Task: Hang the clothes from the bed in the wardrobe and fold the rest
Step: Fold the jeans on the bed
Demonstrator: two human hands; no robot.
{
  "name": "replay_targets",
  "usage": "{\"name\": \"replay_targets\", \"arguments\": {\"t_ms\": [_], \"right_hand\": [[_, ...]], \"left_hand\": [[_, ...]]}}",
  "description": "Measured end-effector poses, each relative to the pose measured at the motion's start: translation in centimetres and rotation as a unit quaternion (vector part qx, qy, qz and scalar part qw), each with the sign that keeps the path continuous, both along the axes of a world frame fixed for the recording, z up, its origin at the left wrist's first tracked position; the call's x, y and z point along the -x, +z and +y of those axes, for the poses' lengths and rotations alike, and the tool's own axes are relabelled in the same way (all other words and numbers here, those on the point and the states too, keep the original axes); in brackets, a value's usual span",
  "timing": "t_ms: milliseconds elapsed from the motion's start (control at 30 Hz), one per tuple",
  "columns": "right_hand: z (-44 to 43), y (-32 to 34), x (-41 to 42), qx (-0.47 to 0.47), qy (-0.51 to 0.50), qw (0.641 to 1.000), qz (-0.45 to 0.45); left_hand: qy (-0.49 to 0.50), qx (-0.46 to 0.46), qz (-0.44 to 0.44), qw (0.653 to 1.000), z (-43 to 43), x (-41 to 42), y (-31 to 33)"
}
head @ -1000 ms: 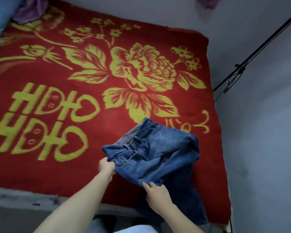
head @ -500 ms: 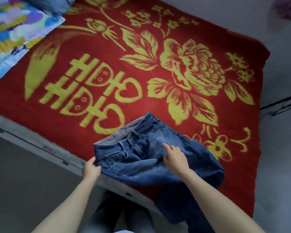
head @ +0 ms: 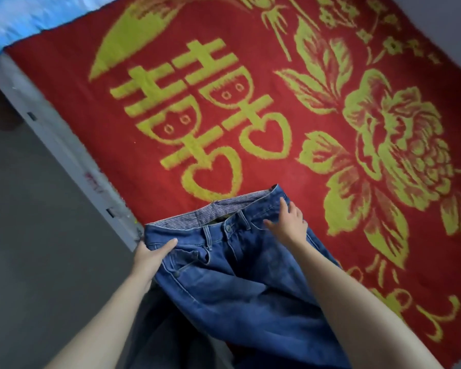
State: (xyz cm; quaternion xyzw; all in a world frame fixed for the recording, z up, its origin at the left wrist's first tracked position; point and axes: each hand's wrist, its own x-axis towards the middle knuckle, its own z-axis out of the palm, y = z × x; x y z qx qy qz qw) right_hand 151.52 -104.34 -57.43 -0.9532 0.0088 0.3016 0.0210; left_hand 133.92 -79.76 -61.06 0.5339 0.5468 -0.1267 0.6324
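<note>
One pair of blue denim jeans (head: 250, 275) is laid on one red flowered blanket's (head: 77, 102) near edge, pinched by the left hand (head: 151, 255), pressed by the spread right hand (head: 290, 222).

Left forearm (head: 112, 310) and right forearm (head: 338, 302) bare — seemingly dark grey trousers (head: 155, 331) below.

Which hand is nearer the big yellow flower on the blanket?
Right. The right hand rests on the jeans waistband, toward the flower; the left hand grips the waistband's far end at the bed edge.
</note>
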Motion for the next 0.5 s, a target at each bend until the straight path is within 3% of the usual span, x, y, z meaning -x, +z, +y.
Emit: {"name": "replay_targets", "arguments": {"t_ms": [233,333,500], "right_hand": [[-0.8,-4.5,-5.1,-0.036,-0.088,0.995,0.040],[-0.9,-5.3,-4.1,-0.008,-0.118,0.993,-0.010],[-1.0,-2.2,-1.0,-0.039,-0.162,0.982,-0.087]], "left_hand": [[-0.009,-0.037,-0.008,0.999,1.2,-0.9,-2.9],[-0.015,-0.041,-0.007,0.999,1.8,-1.3,-3.3],[-0.020,-0.018,0.006,1.000,2.1,-1.9,-1.5]]}}
